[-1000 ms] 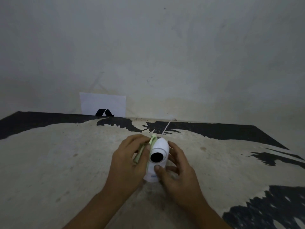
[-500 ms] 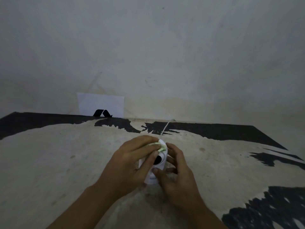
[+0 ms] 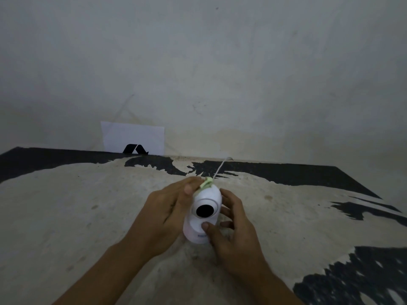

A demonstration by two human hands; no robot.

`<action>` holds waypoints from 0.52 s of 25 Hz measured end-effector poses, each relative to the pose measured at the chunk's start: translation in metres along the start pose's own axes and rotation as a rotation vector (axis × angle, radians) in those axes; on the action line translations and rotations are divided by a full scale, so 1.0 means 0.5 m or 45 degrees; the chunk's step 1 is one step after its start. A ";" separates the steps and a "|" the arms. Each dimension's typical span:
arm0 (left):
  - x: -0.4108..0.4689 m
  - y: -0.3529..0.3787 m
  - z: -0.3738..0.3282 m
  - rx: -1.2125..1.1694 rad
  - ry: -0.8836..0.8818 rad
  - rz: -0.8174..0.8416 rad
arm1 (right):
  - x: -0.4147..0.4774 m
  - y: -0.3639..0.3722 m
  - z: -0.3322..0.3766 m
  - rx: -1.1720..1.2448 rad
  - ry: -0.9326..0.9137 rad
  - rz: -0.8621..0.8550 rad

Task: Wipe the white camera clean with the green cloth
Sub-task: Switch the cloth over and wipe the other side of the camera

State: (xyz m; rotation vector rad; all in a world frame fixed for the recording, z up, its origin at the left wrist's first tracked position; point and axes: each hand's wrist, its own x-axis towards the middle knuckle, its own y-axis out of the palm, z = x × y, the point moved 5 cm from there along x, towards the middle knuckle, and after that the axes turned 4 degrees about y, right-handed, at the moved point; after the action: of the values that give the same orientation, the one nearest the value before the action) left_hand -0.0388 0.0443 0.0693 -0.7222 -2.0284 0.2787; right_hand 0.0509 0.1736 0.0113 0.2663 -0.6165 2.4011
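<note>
The white camera [image 3: 201,225] stands upright on the worn table, its round black lens facing me. My right hand [image 3: 233,236] grips its body from the right, thumb on the front below the lens. My left hand [image 3: 167,214] presses the green cloth [image 3: 206,183] against the camera's upper left side. Only a small folded edge of the cloth shows at the top of the camera; the remainder is hidden under my fingers. A thin white cable [image 3: 221,167] runs from behind the camera toward the wall.
The table [image 3: 77,216] is beige with black patches of peeled paint. A white sheet of paper [image 3: 132,136] with a black mark leans on the wall at the back left. The wall rises right behind the table's far edge.
My left hand with the cloth slid off the camera's front to its upper left side, uncovering the lens. My right hand stays on the camera's body.
</note>
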 end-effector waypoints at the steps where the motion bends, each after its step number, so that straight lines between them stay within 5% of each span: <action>1: 0.003 -0.002 0.001 -0.046 -0.076 -0.029 | -0.001 0.000 0.000 0.002 -0.006 0.004; 8: -0.005 0.005 -0.004 -0.093 -0.022 0.031 | -0.001 0.001 0.000 -0.001 0.000 0.008; 13: -0.012 0.004 0.019 -0.193 -0.206 -0.071 | -0.002 -0.003 0.004 -0.014 -0.023 0.016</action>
State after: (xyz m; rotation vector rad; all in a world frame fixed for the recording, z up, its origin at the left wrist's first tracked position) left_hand -0.0435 0.0434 0.0591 -0.7554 -2.2383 0.1564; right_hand 0.0526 0.1730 0.0131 0.2798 -0.6414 2.4093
